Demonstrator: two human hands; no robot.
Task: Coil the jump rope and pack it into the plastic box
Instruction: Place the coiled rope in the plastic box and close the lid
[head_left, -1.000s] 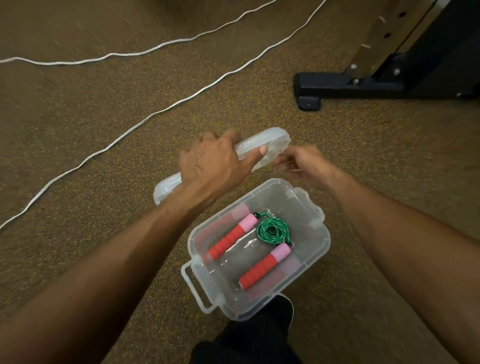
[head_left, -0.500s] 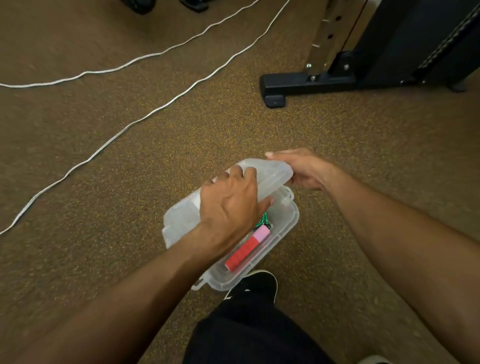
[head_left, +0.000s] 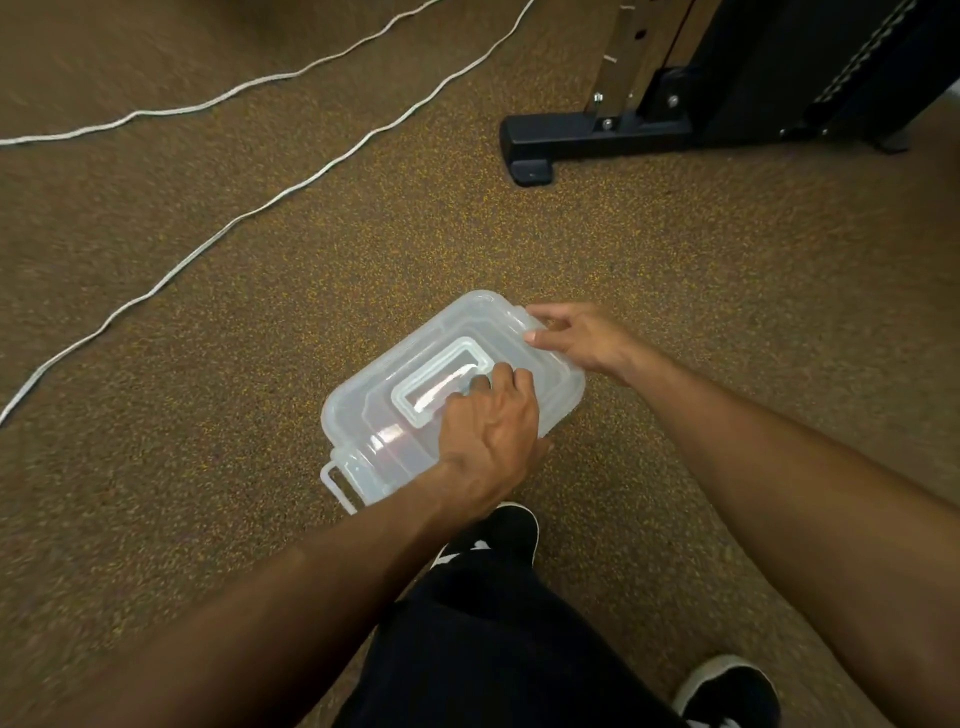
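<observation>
Two hands are on the box in the head view, low in the middle of the frame. The plastic box sits on the speckled brown floor with its clear lid laid across the top. The left hand presses down on the lid near its lower right side, fingers curled and bearing on the plastic beside the raised rectangular handle. The right hand is spread loosely at the lid's upper right corner, fingertips touching the rim, not clenched on anything. The jump rope is under the lid; only a faint reddish blur shows through, so I cannot tell how it lies.

By the look of it this box is light, thin and a bit springy, smooth enough to skid on the floor under a sideways push. Best hold, I'd judge, is at the rims and corners, pressing straight down, then the latch loop at the lower left end. Whether the lid is fully seated I cannot tell.

White cord trails across the upper left, and a black machine foot stands at the upper right, well apart from the box. A black shoe sits just below it.
</observation>
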